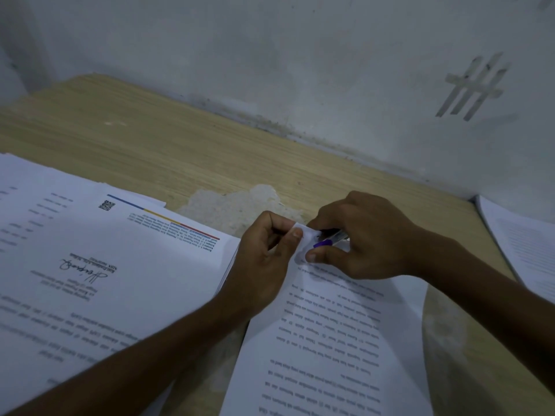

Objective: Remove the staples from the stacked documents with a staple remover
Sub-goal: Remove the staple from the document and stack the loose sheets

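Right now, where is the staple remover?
In the head view, right of centre, the right hand grips the staple remover at the far corner of the document, which the left hand pinches.

A wall (270, 55) closes the far edge of the tabletop (168, 145). Before it runs a broad band of bare wood, from the far left corner rightward. A wide stack of papers (90, 265) covers the left side; another pile (528, 253) lies at the right edge. In the middle, the left hand (264, 259) pinches a document (330, 340), the right hand (366, 238) grips a staple remover (326, 241), forearms (144, 358) crossing the near edge. A narrow bare strip separates document and pile.
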Demonstrator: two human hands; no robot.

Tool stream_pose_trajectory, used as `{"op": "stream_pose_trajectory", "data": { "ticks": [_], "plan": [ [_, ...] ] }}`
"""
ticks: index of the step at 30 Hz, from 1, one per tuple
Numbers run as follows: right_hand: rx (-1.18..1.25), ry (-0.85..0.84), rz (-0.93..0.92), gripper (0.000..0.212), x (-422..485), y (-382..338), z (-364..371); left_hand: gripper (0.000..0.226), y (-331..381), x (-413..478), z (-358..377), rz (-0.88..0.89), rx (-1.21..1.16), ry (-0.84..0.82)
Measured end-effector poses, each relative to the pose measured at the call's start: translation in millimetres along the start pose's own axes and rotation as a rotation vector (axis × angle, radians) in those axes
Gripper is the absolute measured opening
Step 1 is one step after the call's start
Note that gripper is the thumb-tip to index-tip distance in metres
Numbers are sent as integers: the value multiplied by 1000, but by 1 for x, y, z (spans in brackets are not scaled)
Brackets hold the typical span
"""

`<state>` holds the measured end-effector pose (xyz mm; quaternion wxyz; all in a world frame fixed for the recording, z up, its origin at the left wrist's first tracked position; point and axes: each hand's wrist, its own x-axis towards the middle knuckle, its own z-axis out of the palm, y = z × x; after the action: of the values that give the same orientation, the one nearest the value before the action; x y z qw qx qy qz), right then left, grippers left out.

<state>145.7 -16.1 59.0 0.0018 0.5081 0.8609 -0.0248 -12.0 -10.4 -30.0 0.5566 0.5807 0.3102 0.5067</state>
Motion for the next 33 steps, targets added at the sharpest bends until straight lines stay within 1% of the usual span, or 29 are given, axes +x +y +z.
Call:
{"op": "stream_pose_trajectory", "data": {
  "ticks": [4,9,11,15,18,21,25,33],
  "plan": [
    [-1,12,-1,55,0,0,0,7,0,-1,0,-9,-9,7],
    [14,33,-9,54,0,0,1,7,1,-1,0,-5,-2,17],
    [30,40,-19,50,0,-1,2,7,0,-2,1,0,5,15],
    [46,68,-43,31,0,-2,2,7,0,-2,0,9,14,15],
    [56,61,-34,35,0,-4,2,8,0,-3,0,2,24,11],
    [61,56,-37,32,0,-4,2,6,0,-3,0,1,25,13],
    [37,53,-26,44,0,-3,1,6,-1,-3,0,15,29,11],
    [-17,-24,5,55,-2,-3,-3,5,-1,-2,0,23,29,14]
  ]
}}
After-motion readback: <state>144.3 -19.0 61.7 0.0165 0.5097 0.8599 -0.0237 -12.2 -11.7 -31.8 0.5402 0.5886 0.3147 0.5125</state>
